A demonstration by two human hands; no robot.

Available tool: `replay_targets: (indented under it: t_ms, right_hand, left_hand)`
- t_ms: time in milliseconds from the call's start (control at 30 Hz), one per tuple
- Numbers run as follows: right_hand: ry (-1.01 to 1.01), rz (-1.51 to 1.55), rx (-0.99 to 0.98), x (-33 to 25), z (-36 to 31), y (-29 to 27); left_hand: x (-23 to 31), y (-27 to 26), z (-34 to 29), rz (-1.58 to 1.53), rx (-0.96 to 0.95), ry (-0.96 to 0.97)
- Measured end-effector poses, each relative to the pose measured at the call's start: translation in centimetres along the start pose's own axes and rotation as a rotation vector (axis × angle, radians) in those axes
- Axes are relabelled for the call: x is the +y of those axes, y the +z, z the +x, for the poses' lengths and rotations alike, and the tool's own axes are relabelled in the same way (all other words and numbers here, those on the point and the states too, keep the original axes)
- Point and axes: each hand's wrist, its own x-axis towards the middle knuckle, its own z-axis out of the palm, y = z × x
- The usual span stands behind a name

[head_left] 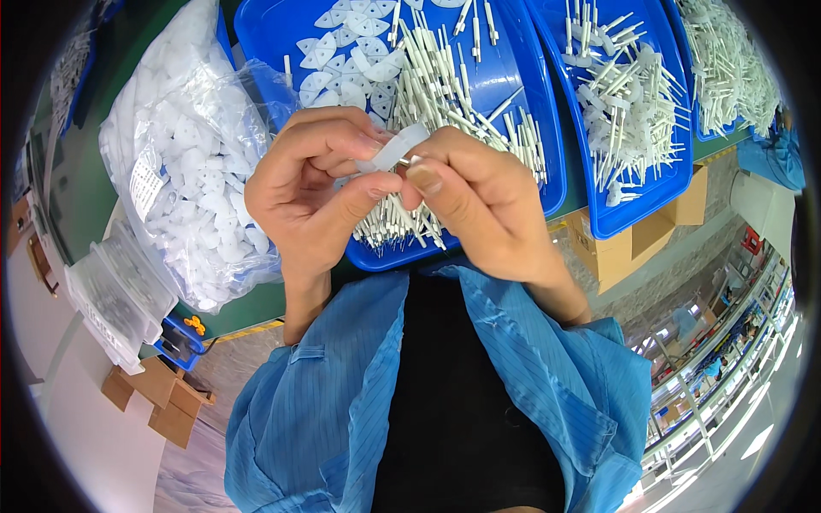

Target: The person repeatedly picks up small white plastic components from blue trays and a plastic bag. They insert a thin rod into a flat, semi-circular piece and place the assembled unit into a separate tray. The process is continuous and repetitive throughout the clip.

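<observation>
My left hand pinches a curved, translucent white plastic piece between thumb and fingers. Close against it, my right hand has thumb and forefinger pressed together on a thin rod; only its small metallic end shows at the plastic piece, and the rest is hidden by the fingers. Both hands are raised over a blue tray. In that tray lie flat, fan-shaped white plastic pieces at the left and a heap of slim white rods with thin metal ends in the middle.
Left of the tray, a clear bag bulges with white pieces. Clear plastic boxes sit at the table's left edge. To the right, another blue tray holds rods joined to plastic pieces. Cardboard boxes stand below the table edge.
</observation>
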Motion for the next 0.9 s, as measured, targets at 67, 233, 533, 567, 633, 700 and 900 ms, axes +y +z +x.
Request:
replay_targets:
  t_ms: [67,233,533,567,633,700,900]
  right_hand:
    - [-0.168,-0.313,0.128,-0.4,0.0,0.9]
    - [-0.321,-0.714,0.16,-1.1,-0.6,1.4]
    - [-0.584,-0.565,0.1,0.9,0.3,-0.9]
    - [-0.575,-0.582,0.09,1.0,0.3,-1.1]
    - [-0.548,-0.597,0.083,1.1,0.3,-1.3]
    - [-0.512,-0.593,0.091,1.4,0.0,-1.1]
    - [-0.431,-0.84,0.046,0.1,-0.4,-2.2]
  left_hand:
    - [0.3,0.0,0.2,0.082,-0.015,0.03]
    - [1.1,-0.2,0.6,0.291,-0.082,0.131]
    - [0.1,1.6,0.0,0.101,-0.031,0.313]
    - [0.7,1.6,0.1,0.209,-0.039,0.275]
    - [1.7,1.0,1.0,0.457,-0.123,0.256]
    - [1.8,0.4,1.5,0.474,-0.219,0.264]
    - [1.6,-0.1,1.1,0.514,-0.218,0.291]
